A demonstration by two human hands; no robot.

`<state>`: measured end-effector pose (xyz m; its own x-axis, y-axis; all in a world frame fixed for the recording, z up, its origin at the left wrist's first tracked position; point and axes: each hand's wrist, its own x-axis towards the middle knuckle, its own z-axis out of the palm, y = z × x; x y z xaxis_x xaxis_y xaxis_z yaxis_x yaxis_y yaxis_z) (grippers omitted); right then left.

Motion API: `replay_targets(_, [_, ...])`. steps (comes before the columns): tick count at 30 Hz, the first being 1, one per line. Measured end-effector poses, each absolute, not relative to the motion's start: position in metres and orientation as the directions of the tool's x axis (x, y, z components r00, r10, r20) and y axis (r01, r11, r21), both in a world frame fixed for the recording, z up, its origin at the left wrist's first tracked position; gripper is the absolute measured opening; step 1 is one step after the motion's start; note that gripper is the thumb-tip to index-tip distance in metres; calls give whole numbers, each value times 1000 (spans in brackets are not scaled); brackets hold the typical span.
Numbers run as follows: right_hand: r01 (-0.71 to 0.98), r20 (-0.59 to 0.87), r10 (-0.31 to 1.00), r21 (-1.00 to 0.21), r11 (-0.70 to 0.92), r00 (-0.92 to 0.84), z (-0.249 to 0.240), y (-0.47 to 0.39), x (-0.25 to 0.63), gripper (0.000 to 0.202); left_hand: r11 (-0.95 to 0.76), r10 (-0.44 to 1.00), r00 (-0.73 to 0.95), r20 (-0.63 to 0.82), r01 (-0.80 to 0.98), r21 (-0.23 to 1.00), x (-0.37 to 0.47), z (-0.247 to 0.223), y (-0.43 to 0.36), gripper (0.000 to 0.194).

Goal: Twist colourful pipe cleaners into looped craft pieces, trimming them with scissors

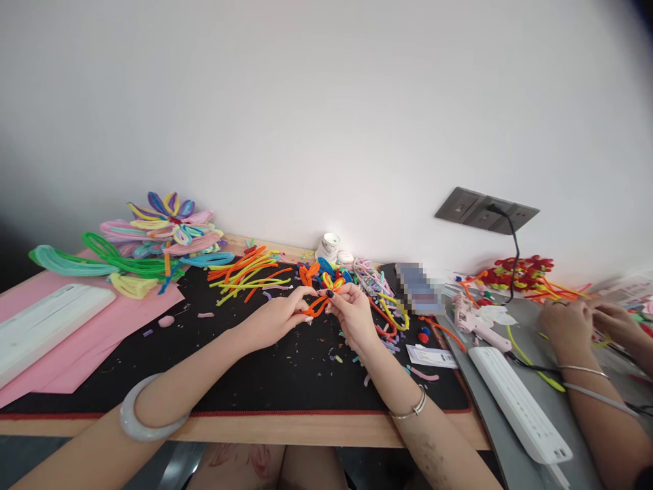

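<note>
Over the black mat (204, 367), both my hands meet at a looped orange pipe-cleaner piece (317, 307) with some yellow in it. My left hand (280, 316) pinches its left side between thumb and fingers. From the right, my right hand (352, 314) closes its fingertips on the upper part of the same piece. Just behind my hands are blue and orange loops (326, 267). A bundle of orange and yellow pipe cleaners (249, 272) lies to the left of them. Cut pastel bits are scattered around my right hand.
Pipe-cleaner flowers (173, 228) and a white device (54, 327) lie on pink sheets at left. A paper cup (329, 246) stands by the wall. Right are a phone (421, 289), a pink glue gun (479, 325), a white power strip (520, 401) and another person's hands (571, 327).
</note>
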<state>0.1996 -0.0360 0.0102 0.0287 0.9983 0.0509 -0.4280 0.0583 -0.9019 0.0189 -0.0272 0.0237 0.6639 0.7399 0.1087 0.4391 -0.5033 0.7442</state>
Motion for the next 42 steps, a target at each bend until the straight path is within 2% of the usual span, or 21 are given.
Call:
replay_targets(6, [-366,75,995,-926,95,67,10,-36,198,27,-464,761,641,101,428,776,21,21,-27,34])
replay_targets(10, [-324,96,993,-940,111,63,11,-36,199,28,-516,746,654,129,444,733,20,14,-22,32])
replay_targets(14, [-244,119,992,-961,128,53,11,-37,200,19,-579,726,654,212,416,701,20,7,-18,29])
replay_targets(21, [-154,115,991,-980,125,75,13,-38,199,18,-527,778,607,162,490,694,23,10,-19,24])
replay_targets(30, [110,252,963,-964,242,92,9,-42,199,15,-553,813,525,253,559,618,19,11,-15,29])
replay_targets(42, [95,282,954,-957,273,105,12,-42,201,13,-595,778,562,281,517,616,19,17,-19,27])
